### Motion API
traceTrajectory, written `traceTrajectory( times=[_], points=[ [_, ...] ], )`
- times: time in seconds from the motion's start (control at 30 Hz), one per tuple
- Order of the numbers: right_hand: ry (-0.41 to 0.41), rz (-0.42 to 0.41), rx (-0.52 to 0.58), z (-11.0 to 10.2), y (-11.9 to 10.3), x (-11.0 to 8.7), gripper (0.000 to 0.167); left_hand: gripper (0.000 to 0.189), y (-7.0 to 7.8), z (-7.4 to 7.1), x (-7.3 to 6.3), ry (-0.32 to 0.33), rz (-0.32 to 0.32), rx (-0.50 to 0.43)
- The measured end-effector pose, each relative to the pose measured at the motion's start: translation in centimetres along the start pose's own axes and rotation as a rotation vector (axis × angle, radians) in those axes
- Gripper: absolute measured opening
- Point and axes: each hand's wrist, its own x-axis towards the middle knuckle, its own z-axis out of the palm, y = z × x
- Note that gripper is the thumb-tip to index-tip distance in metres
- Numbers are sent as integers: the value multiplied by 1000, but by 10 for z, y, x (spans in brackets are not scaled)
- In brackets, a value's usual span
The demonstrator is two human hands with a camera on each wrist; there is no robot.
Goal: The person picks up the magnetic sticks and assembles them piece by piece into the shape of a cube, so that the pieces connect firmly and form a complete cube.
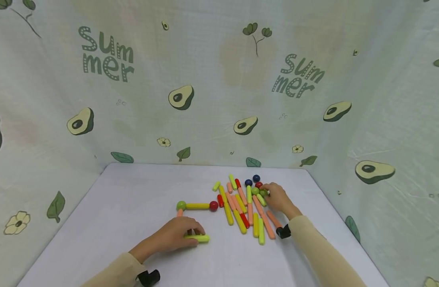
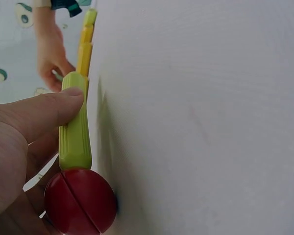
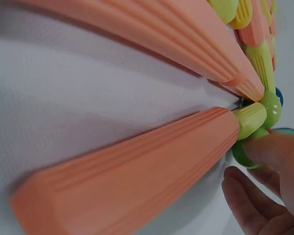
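Observation:
My left hand (image 1: 174,235) pinches a lime-green rod (image 2: 76,132). A red ball (image 2: 81,201) is joined to the rod's near end in the left wrist view; the hand covers that ball in the head view. Beyond this hand, a peach rod (image 1: 180,213), a green ball (image 1: 181,205), a yellow rod (image 1: 197,206) and another red ball (image 1: 213,205) form a joined corner. My right hand (image 1: 279,198) reaches to the right edge of the pile and grips a green ball (image 3: 242,155) with thumb and fingers. A peach rod (image 3: 132,171) lies in front of it.
Several loose rods in yellow, peach, red and lime lie in a pile, including a yellow rod (image 1: 239,222) near its front. Dark blue balls (image 1: 256,178) sit at the back. The white table (image 1: 140,183) meets an avocado-print cloth (image 1: 205,147) behind.

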Motion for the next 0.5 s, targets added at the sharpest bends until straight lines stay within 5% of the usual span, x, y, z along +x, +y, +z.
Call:
traceTrajectory(
  times=[0.3,0.5],
  points=[
    [16,36,-35,-9,3,-7,28,26,2,-2,-1,-5,-5,-22],
    [74,-51,14,-18,-27,-19,28,25,2,-3,-1,-6,-13,-16]
  ],
)
